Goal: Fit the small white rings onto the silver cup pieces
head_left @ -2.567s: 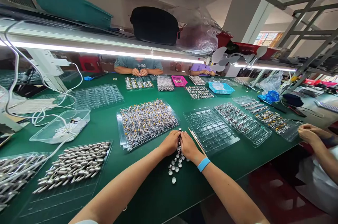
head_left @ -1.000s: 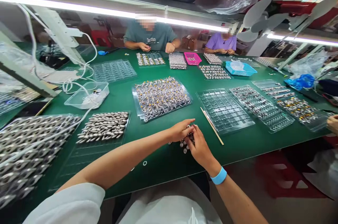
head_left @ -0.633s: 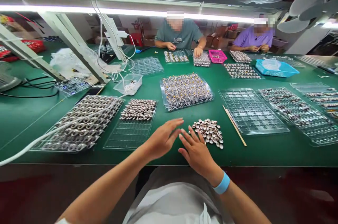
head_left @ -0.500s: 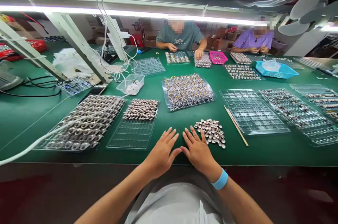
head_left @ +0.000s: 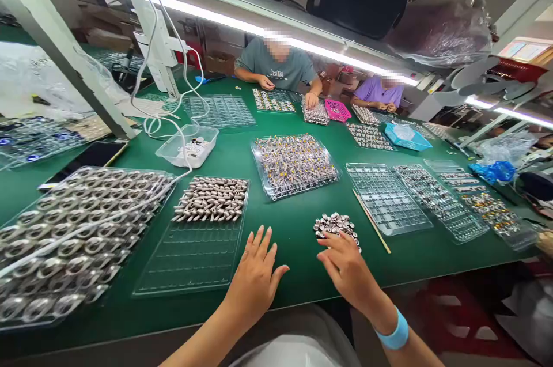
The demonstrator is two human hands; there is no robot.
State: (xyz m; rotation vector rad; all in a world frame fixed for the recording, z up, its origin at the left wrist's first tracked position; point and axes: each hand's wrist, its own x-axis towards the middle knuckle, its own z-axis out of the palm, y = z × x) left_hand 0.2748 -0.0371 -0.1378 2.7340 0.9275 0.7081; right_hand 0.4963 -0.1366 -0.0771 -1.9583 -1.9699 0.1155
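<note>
Green table (head_left: 289, 220) takes up most of the view. Biggest load on it: a block of silver ring-shaped metal parts (head_left: 56, 249) at near left, white cable (head_left: 129, 205) lying across. Next to it, see-through tray (head_left: 190, 257) with slim metal parts (head_left: 211, 197) packed in its far portion only. Mid-table, small parts with yellow bits (head_left: 298, 162) crowd another tray. To the right, gridded plastic tray (head_left: 386, 200), then more trays of parts beyond.

Across the table, co-worker in a grey-green shirt (head_left: 279, 70), one hand at a tray of small parts; co-worker in purple (head_left: 380, 91) farther right, hands together.

Left hand (head_left: 254, 275): palm down, fingers spread, grasping nothing, just right of the part-filled tray; table contact can't be told. Right hand (head_left: 349, 269): fingers loosely bent, not clenched, over the near edge of the metal caps; can't tell if it touches or pinches any.

Plastic tub (head_left: 166, 154) with white bits sits behind the slim parts. Metal caps (head_left: 334, 223) lie in a loose pile on the table, between the left hand and the thin wooden sticks (head_left: 372, 223). Blue band (head_left: 395, 329) on right wrist.
</note>
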